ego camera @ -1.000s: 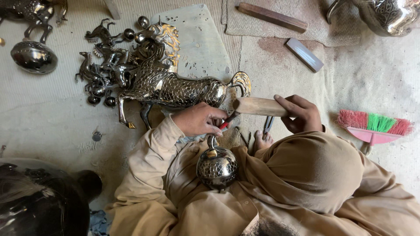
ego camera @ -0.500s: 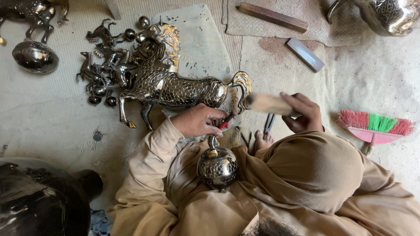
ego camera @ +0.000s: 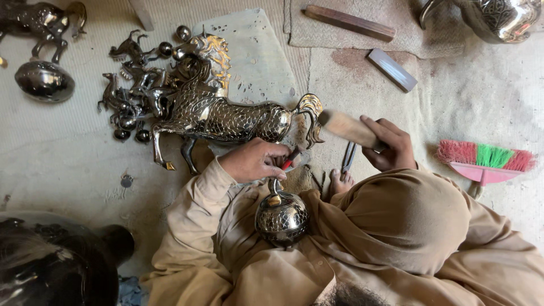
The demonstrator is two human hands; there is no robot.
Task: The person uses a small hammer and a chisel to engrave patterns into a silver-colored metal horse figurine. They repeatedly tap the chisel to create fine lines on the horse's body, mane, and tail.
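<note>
A large engraved metal horse (ego camera: 226, 116) lies on its side on the mat before me. My left hand (ego camera: 255, 161) rests by its hindquarters, pinching a thin red-handled punch (ego camera: 291, 158). My right hand (ego camera: 390, 144) grips a wooden mallet (ego camera: 348, 128), raised and blurred, its head near the horse's tail (ego camera: 310, 113). An engraved metal ball with a stem (ego camera: 281, 216) sits in my lap below the left hand.
Several small metal horse figures and balls (ego camera: 136, 96) lie left of the big horse. A shiny oval bowl (ego camera: 44, 81) sits far left, a pink brush (ego camera: 484, 161) right, wooden bars (ego camera: 348, 22) and a metal pot (ego camera: 498, 17) at the top, a dark vessel (ego camera: 51, 266) bottom left.
The mallet in my right hand has swung up and left toward the horse's tail. My left hand stays on the punch at the same spot.
</note>
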